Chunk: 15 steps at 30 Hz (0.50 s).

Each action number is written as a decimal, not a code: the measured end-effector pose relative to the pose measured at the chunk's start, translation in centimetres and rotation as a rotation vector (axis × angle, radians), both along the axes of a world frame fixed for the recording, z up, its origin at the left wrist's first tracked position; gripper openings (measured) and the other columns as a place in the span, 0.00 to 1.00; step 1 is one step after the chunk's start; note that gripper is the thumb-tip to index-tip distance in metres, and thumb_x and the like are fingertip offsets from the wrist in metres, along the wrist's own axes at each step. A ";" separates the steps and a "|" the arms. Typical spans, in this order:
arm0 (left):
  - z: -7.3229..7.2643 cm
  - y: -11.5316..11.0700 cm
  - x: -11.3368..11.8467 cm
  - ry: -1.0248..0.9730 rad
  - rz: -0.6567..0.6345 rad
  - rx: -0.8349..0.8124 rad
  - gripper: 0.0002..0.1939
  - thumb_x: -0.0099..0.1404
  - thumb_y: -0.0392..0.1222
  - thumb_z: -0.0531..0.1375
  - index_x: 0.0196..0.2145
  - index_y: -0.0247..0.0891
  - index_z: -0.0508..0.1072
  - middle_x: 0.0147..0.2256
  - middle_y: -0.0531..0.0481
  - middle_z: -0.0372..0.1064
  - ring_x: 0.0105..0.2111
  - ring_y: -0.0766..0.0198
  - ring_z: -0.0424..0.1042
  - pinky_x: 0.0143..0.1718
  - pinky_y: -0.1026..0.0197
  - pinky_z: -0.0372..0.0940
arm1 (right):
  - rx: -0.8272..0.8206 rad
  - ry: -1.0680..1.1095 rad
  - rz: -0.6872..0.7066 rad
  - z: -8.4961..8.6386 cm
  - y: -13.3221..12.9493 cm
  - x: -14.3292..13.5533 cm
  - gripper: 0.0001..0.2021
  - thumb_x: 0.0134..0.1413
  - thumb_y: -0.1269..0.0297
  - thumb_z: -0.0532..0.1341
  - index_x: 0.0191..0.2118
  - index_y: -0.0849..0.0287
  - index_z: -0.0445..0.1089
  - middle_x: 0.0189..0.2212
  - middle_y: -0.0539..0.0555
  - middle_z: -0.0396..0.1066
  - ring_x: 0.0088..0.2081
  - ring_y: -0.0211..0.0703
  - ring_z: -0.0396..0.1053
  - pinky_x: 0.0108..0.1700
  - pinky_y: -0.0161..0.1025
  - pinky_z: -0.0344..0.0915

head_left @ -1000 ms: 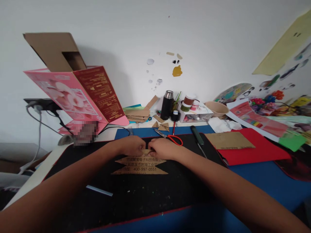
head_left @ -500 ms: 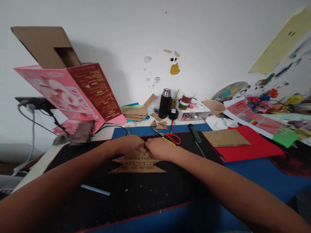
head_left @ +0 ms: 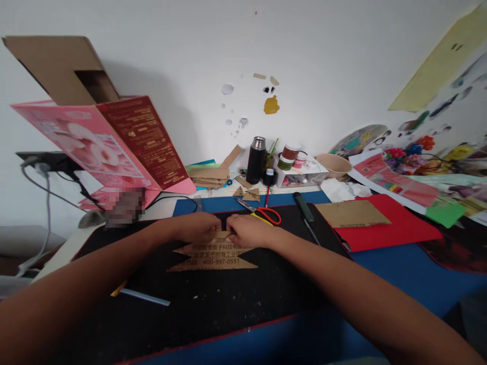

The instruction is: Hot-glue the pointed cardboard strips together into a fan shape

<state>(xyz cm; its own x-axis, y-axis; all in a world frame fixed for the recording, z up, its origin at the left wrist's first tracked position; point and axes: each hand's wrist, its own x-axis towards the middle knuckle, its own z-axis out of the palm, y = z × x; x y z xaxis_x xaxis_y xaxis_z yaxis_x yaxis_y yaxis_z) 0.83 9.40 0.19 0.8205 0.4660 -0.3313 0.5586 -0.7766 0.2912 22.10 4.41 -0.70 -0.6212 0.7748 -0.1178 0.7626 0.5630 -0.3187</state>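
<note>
A printed cardboard piece with zigzag pointed sides [head_left: 216,258] lies on the black mat [head_left: 213,319]. My left hand [head_left: 200,227] is closed at its upper left edge, and my right hand [head_left: 245,230] is closed at its upper right edge. A small gap parts the two hands, and the cardboard's top shows between them. Behind my right hand lie open scissors with red and yellow handles [head_left: 270,215]. A dark green-handled tool [head_left: 304,208] rests to the right.
A pale blue strip [head_left: 146,296] lies near my left forearm. Farther back stand a black bottle [head_left: 256,161], a tub-topped box [head_left: 300,176] and a pink box [head_left: 91,144]. Cardboard [head_left: 353,213] lies on a red folder [head_left: 411,228] at right.
My hands have moved slightly apart, the left one leftward, baring more of the cardboard's top. A yellow end of the blue strip now shows beside my left forearm. The view has shifted a little.
</note>
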 end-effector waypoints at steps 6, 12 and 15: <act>0.8 -0.3 1.0 0.087 0.001 0.013 0.09 0.58 0.33 0.59 0.37 0.37 0.76 0.36 0.46 0.77 0.32 0.59 0.73 0.31 0.62 0.61 | 0.010 0.019 -0.025 -0.3 -0.3 -0.1 0.07 0.60 0.64 0.65 0.42 0.59 0.71 0.43 0.58 0.75 0.42 0.49 0.74 0.38 0.39 0.60; 0.6 -0.7 1.2 0.111 0.008 0.042 0.07 0.59 0.33 0.59 0.36 0.36 0.76 0.35 0.44 0.77 0.32 0.57 0.74 0.31 0.61 0.62 | 0.024 0.061 -0.032 -0.9 -0.3 0.0 0.07 0.61 0.63 0.65 0.41 0.59 0.70 0.42 0.58 0.76 0.43 0.49 0.74 0.38 0.40 0.59; 0.9 -0.6 0.6 0.086 -0.008 0.038 0.09 0.59 0.32 0.60 0.36 0.38 0.77 0.37 0.48 0.78 0.34 0.60 0.74 0.33 0.63 0.63 | 0.021 0.079 -0.040 -1.1 -0.4 0.1 0.07 0.60 0.63 0.66 0.41 0.59 0.71 0.41 0.58 0.76 0.42 0.49 0.74 0.37 0.39 0.58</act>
